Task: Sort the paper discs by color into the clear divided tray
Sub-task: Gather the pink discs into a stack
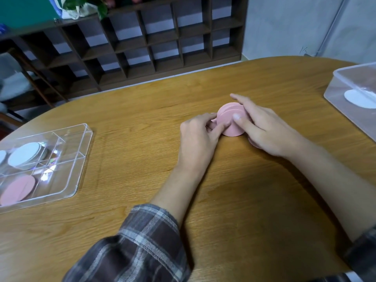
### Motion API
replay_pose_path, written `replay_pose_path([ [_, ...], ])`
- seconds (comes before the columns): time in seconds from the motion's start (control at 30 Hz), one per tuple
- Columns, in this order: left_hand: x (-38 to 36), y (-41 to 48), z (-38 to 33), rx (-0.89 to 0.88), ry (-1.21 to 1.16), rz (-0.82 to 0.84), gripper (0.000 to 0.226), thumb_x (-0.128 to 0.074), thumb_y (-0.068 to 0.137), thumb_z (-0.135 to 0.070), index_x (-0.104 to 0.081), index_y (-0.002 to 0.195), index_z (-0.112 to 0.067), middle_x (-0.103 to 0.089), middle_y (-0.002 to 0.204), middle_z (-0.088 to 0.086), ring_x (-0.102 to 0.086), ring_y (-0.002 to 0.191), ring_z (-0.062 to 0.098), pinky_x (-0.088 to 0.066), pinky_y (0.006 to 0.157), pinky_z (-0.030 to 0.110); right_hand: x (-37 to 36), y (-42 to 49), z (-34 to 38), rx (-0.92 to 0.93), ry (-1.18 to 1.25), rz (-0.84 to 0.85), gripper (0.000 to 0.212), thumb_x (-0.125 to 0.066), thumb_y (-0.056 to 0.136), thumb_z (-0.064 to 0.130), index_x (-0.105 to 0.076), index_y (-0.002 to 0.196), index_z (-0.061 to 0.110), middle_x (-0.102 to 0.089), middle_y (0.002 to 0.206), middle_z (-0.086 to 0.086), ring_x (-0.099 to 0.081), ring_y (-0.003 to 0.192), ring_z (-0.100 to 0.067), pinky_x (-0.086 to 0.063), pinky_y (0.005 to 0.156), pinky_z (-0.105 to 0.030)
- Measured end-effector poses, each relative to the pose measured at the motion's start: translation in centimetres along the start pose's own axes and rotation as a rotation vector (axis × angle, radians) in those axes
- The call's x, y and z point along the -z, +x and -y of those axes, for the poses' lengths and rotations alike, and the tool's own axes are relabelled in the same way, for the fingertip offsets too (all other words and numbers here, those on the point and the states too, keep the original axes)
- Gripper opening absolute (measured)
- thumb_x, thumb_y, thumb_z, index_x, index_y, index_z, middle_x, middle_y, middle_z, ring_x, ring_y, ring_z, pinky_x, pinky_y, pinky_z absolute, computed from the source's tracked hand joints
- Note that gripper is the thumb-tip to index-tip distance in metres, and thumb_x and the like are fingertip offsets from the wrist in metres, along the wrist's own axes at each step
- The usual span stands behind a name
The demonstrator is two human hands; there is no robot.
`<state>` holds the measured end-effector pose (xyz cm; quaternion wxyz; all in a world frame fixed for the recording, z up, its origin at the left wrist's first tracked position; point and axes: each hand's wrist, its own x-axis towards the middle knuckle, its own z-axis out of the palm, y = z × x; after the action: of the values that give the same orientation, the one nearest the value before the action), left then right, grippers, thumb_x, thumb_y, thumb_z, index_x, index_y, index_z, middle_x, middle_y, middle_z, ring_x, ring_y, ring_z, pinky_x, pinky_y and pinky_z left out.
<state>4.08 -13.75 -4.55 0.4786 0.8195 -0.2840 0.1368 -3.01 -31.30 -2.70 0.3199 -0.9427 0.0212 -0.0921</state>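
Observation:
A small stack of pink paper discs [230, 119] sits mid-table, tilted up between both hands. My left hand [198, 137] pinches its left edge with thumb and fingers. My right hand [262, 129] holds the right side, thumb on the top disc's face and fingers behind. The clear divided tray [81, 159] lies at the far left of the table. Its rear compartment holds white discs [25, 154]; the front one holds pink discs [17, 189]. The tray's right-hand compartments look empty.
A clear plastic bin [341, 78] with a white disc [358, 98] inside stands at the table's right edge. Dark wooden cubby shelves [142, 41] rise behind the rounded wooden table [142, 110]. Plaid sleeves cover both forearms near the front edge.

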Motion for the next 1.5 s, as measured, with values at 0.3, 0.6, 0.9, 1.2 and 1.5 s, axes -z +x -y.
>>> replay_pose_path([
  [0.3,0.1,-0.2,0.4,-0.038,0.068,-0.01,0.024,-0.074,0.093,-0.037,-0.083,0.099,-0.015,-0.08,0.089,0.004,-0.074,0.078,0.024,-0.056,0.075,0.041,0.1,0.0,0.2,0.076,-0.089,-0.012,0.044,-0.049,0.106,0.031,-0.041,0.15,0.029,-0.057,0.14,0.007,-0.051,0.13,-0.013,-0.034,0.101,-0.022],
  [0.6,-0.8,-0.9,-0.9,-0.121,0.231,0.106,0.026,-0.069,0.095,-0.045,-0.08,0.096,-0.022,-0.076,0.088,-0.006,-0.07,0.083,0.019,-0.056,0.069,0.04,1.5,0.5,-2.5,-0.032,0.019,-0.258,0.026,-0.058,0.101,0.027,-0.057,0.127,0.025,-0.062,0.101,0.011,-0.05,0.081,-0.003,-0.035,0.072,-0.021],
  [0.9,-2.0,-1.5,-0.1,-0.393,0.231,0.487,0.042,-0.07,0.095,-0.046,-0.074,0.127,-0.02,-0.072,0.131,-0.003,-0.062,0.121,0.022,-0.052,0.096,0.047,1.2,0.8,-3.4,-0.075,-0.149,-0.291,0.032,-0.051,0.103,0.028,-0.049,0.135,0.028,-0.065,0.125,-0.004,-0.058,0.116,-0.033,-0.048,0.095,-0.054],
  [1.2,-1.3,-1.1,-0.4,-0.363,0.3,0.387,0.04,-0.066,0.094,-0.058,-0.077,0.112,-0.024,-0.071,0.1,-0.008,-0.062,0.099,0.017,-0.054,0.076,0.041,0.9,0.9,-3.4,-0.094,-0.144,-0.283,0.04,-0.05,0.105,0.025,-0.046,0.144,0.03,-0.061,0.136,-0.004,-0.056,0.124,-0.031,-0.046,0.102,-0.051],
  [1.5,-0.6,-0.9,-0.8,-0.329,0.209,0.201,0.013,-0.057,0.103,-0.023,-0.067,0.108,-0.015,-0.074,0.09,-0.001,-0.066,0.079,0.025,-0.054,0.066,0.042,1.0,0.6,-2.2,-0.061,0.026,-0.296,0.045,-0.052,0.103,0.023,-0.05,0.146,0.038,-0.064,0.129,0.006,-0.051,0.102,-0.011,-0.037,0.093,-0.025],
])
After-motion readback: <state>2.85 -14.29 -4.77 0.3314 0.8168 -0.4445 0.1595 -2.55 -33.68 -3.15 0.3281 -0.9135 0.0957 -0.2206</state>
